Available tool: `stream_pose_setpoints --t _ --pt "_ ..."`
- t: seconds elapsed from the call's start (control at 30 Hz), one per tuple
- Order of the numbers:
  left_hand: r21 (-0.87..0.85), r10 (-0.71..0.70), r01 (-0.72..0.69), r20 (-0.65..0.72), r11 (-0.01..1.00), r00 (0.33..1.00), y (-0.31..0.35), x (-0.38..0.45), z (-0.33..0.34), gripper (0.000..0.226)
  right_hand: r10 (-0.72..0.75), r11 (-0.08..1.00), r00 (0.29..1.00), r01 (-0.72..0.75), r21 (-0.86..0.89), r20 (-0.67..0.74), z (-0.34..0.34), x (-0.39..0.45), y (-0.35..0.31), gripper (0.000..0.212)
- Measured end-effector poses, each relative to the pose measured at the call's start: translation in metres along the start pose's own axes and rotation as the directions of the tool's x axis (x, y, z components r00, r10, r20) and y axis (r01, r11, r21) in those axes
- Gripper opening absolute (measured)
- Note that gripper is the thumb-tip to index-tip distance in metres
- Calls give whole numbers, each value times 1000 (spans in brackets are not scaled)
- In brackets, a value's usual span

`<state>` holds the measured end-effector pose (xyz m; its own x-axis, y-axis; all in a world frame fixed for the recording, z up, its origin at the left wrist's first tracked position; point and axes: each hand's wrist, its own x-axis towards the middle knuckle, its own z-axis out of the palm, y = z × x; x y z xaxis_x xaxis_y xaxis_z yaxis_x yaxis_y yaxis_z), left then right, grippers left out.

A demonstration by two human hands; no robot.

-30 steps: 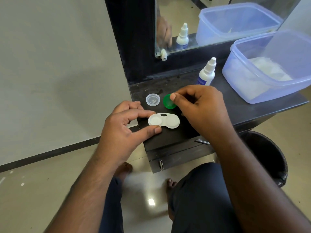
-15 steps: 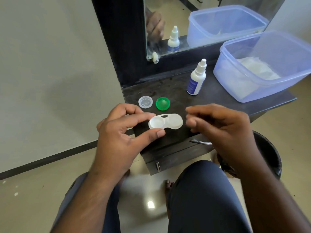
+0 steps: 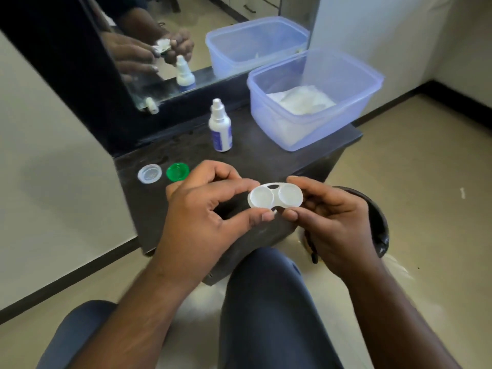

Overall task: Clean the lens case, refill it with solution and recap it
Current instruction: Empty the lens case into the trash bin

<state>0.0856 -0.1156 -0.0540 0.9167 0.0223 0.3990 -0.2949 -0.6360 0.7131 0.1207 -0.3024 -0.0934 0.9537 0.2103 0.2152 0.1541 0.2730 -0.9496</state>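
The lens case (image 3: 275,196) is held up off the dark vanity top (image 3: 266,158), between the two hands and above the person's knee, both wells uncapped and facing up. It is pinched at its left well by the left hand (image 3: 205,209), forefinger on the far rim and thumb on the near rim, and at its right well by the right hand (image 3: 332,217), fingertips curled lightly round the edge. Only the rims are gripped, so a slip could be expected if the plastic is wet, and the case would be dropped to the floor or into the dark bin (image 3: 378,222) just below the right hand. Whether liquid is left in the wells cannot be told; if so, it could be spilled onto the lap by any tilt. The green cap (image 3: 177,171) and the clear cap (image 3: 150,173) are lying side by side near the counter's left edge, where they could be knocked off by a passing wrist. The solution bottle (image 3: 220,129) is standing upright behind them and could be toppled in the reach. The tub of tissues (image 3: 314,99) is set well to the right.
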Motion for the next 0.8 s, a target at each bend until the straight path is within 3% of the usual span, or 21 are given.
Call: stream_pose_setpoints --t 0.17,0.3,0.43,0.6,0.8 --pt "-28 164 -162 105 986 981 23 26 51 42 50 997 980 -37 72 -193 -52 -9 -8 37" --pt "-45 305 -304 247 952 920 47 59 101 63 41 998 913 -21 55 -407 -118 -18 -14 52" --pt "-27 346 -354 285 935 894 47 92 126 47 35 999 904 -43 -10 -426 -149 -13 -13 46" --pt "8 403 -460 467 888 787 51 139 175 39 65 988 866 -125 -88 -496 -205 -10 2 38" --pt "132 405 -496 419 858 812 29 143 182 30 161 955 866 -257 -146 -473 -232 1 38 36"
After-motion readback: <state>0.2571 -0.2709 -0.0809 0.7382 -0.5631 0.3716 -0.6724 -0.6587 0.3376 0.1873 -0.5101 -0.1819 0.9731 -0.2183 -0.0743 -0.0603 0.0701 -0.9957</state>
